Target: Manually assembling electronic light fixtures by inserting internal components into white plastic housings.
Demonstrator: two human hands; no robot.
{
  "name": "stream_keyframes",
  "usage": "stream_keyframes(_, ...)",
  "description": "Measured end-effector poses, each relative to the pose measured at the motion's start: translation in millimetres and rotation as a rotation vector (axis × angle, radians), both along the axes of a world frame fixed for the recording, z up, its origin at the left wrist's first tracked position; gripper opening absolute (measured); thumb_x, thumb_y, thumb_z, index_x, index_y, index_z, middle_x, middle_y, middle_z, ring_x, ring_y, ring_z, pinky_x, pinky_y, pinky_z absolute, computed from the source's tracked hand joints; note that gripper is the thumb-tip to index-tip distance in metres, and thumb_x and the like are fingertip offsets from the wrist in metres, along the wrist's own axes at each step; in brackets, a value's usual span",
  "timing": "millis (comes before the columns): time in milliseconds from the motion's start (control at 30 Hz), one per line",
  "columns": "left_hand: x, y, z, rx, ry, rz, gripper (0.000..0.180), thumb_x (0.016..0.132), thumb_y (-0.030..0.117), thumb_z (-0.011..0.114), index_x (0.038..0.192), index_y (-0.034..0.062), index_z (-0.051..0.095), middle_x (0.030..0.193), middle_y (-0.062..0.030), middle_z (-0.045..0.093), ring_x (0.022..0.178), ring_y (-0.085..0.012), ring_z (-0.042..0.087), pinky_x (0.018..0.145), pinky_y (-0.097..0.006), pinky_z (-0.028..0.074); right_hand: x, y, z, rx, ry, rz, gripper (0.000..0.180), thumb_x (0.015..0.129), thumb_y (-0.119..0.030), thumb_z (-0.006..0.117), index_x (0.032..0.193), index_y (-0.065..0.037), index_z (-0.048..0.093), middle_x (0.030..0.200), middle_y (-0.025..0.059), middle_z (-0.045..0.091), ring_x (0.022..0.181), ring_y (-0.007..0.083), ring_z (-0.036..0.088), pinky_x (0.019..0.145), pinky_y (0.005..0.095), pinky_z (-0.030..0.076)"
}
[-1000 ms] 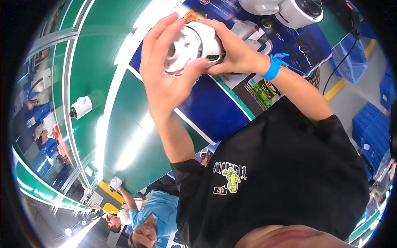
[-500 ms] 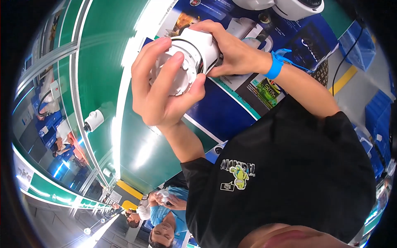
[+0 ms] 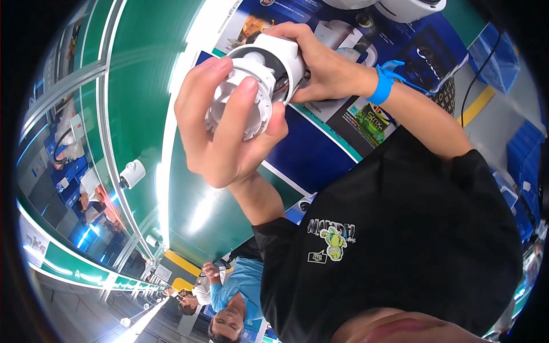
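Both my hands hold a white security camera in two parts over a printed blue sheet. My left hand (image 3: 220, 131) has its fingers curled round the round white base (image 3: 258, 110). My right hand (image 3: 323, 66) grips the white camera housing (image 3: 284, 48) from its far right side; a blue band circles that wrist. Base and housing stand tilted apart at the side facing me. Through the gap, the dark hollow of the housing and thin wires (image 3: 282, 86) show. Part of the base is hidden behind my left fingers.
Under my hands lies the blue printed sheet (image 3: 309, 151) on a green worktop (image 3: 137, 74). More white cameras (image 3: 409, 8) sit at the far right, and another white camera (image 3: 132, 174) at the left. A black cable (image 3: 480, 74) hangs at right. A co-worker in blue (image 3: 243, 286) is below left.
The base has come away from the housing and tilted toward me, uncovering the hollow and wires. My left hand moved slightly left and nearer. The co-worker's hands shifted.
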State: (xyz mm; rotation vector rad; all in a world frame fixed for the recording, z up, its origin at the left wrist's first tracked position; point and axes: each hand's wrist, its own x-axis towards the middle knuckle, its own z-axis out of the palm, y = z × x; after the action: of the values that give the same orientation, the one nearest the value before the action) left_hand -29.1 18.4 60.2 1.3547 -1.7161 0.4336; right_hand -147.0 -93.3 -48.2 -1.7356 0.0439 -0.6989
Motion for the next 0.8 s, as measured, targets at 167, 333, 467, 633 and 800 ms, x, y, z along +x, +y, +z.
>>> stream_keyframes(167,0,1,-7,-0.020,0.037,0.019,0.038,0.064,0.015,0.076,0.098,0.0015,0.065,0.105,-0.0205,0.060,0.088,-0.0366,0.061,0.072,-0.042,0.053,-5,-7,13,0.176,-0.068,0.193,0.082,0.074,-0.017,0.075,0.134,-0.004,0.021,0.137,0.0177,0.033,0.129,0.0270,0.035,0.104,0.0373,0.035)
stream_keyframes(333,1,5,-15,-0.066,0.140,0.090,0.039,0.065,0.016,0.076,0.099,0.0010,0.064,0.105,-0.0211,0.059,0.089,-0.0369,0.061,0.074,-0.042,0.053,-9,-20,52,0.064,0.063,0.153,0.069,0.080,-0.022,0.066,0.135,-0.002,0.030,0.133,0.0151,0.039,0.125,0.0264,0.039,0.101,0.0365,0.037)
stream_keyframes(467,-2,-1,-16,-0.098,0.102,0.038,0.039,0.070,0.017,0.073,0.103,-0.0014,0.062,0.106,-0.0233,0.058,0.090,-0.0357,0.062,0.072,-0.040,0.053,-15,-32,88,-0.133,0.296,0.205,0.062,0.077,-0.015,0.062,0.132,0.002,0.040,0.116,0.0156,0.049,0.102,0.0255,0.055,0.083,0.0318,0.048)
stream_keyframes(633,-12,-4,-13,-0.075,0.109,0.064,0.041,0.063,0.017,0.077,0.100,0.0025,0.065,0.107,-0.0191,0.059,0.091,-0.0348,0.061,0.075,-0.040,0.052,-7,-64,148,-0.112,0.596,0.452,0.038,0.073,-0.018,0.061,0.101,0.007,0.056,0.092,0.0247,0.061,0.092,0.0328,0.060,0.079,0.0366,0.046)
stream_keyframes(800,-22,-2,-10,0.027,0.160,0.128,0.042,0.063,0.017,0.079,0.100,0.0035,0.065,0.108,-0.0177,0.059,0.092,-0.0318,0.060,0.076,-0.038,0.051,16,-61,129,-0.165,0.900,0.538,0.063,0.074,-0.015,0.073,0.128,0.001,0.046,0.113,0.0182,0.058,0.102,0.0274,0.060,0.077,0.0350,0.054)
